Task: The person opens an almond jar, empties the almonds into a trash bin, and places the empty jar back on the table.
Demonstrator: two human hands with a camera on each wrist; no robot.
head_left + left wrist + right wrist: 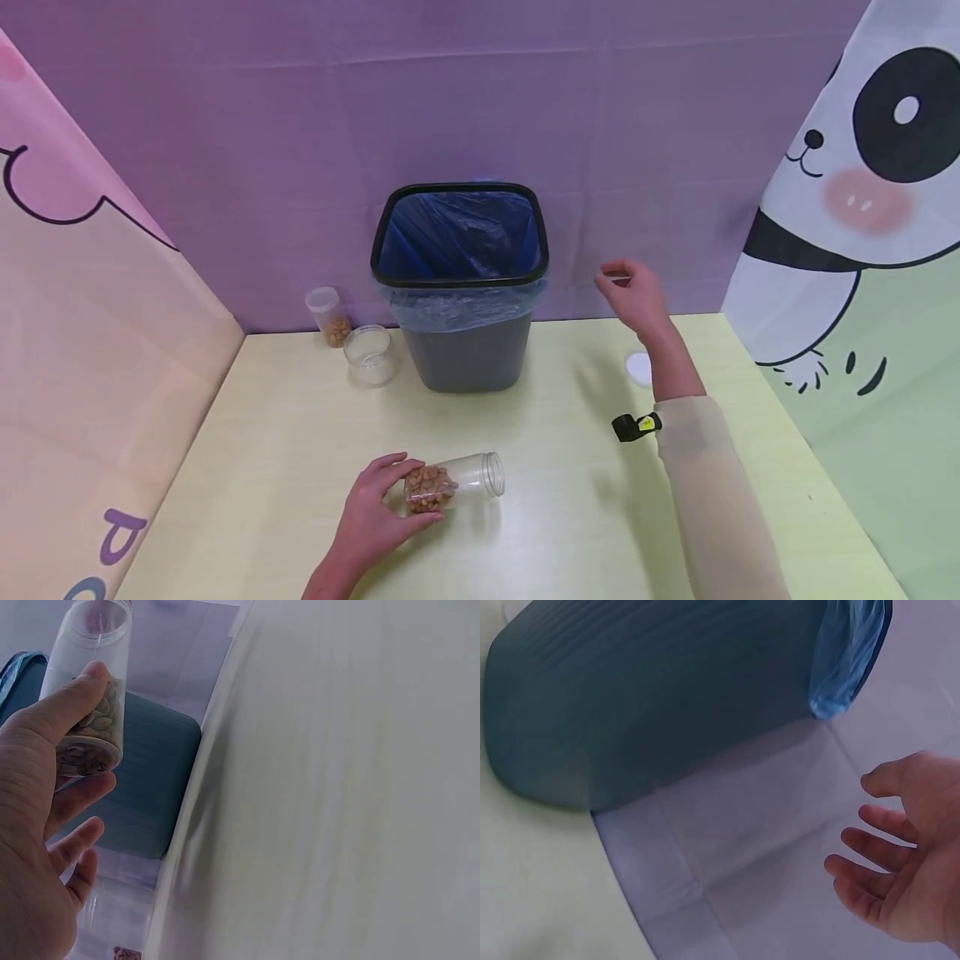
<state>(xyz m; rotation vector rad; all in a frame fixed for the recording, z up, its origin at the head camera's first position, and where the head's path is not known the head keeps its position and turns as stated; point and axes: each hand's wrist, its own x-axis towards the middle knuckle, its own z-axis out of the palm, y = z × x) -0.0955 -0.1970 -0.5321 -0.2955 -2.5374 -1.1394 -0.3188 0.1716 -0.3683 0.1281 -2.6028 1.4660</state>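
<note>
My left hand (371,518) grips a clear jar (471,477) around its base end, thumb on one side and fingers on the other. The jar lies tipped sideways above the table, its uncapped mouth pointing right. Brown nuts (429,488) fill the base half, and they also show through the wall in the left wrist view. My right hand (636,298) is raised to the right of the bin, holding nothing. In the right wrist view its fingers (877,849) are loosely bent and apart. Below it on the table lies a white round lid (638,367).
A grey bin (468,354) with a black rim and blue liner (465,233) stands at the back of the table. To its left are an uncapped clear jar (370,357) and a smaller capped container (327,317) with nuts. A purple backdrop (300,167) hangs behind.
</note>
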